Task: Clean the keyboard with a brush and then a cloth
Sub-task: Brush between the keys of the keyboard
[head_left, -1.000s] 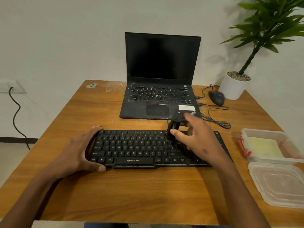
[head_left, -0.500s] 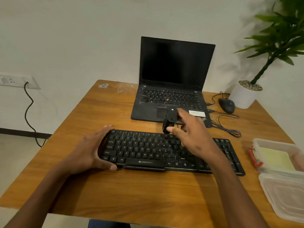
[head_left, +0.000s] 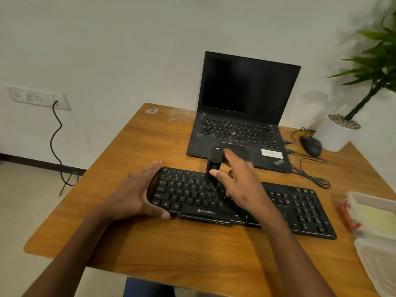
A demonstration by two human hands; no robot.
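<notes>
Hands first: the right hand [head_left: 240,183] pinches a small black brush [head_left: 213,165] between thumb and fingers, holding it nearly upright with its lower end down on the top rows of the keyboard [head_left: 300,206], roughly above the middle of the letter block. The left hand [head_left: 137,194] grips the keyboard's left end, fingers spread along the far corner and the thumb hooked around the near edge beside the Ctrl key.

The keyboard is black, marked ZEBRONICS on its space bar, and lies flat across the wooden counter [head_left: 192,243], slanting away to the right in this view. Just behind it stands an open black laptop [head_left: 246,99], screen dark, a white sticker on the palm rest. To the right of the laptop sits a black mouse [head_left: 310,145] with its cable looped on the counter, and beyond that a white pot [head_left: 336,133] holding a green plant [head_left: 375,67].

At the counter's right edge is a clear plastic box [head_left: 364,202] with a red clasp and a yellow cloth [head_left: 372,219] lying inside it; its clear lid [head_left: 379,260] lies just in front. On the wall to the left, a socket plate [head_left: 38,97] has a dark cable [head_left: 56,142] hanging down to the floor.
</notes>
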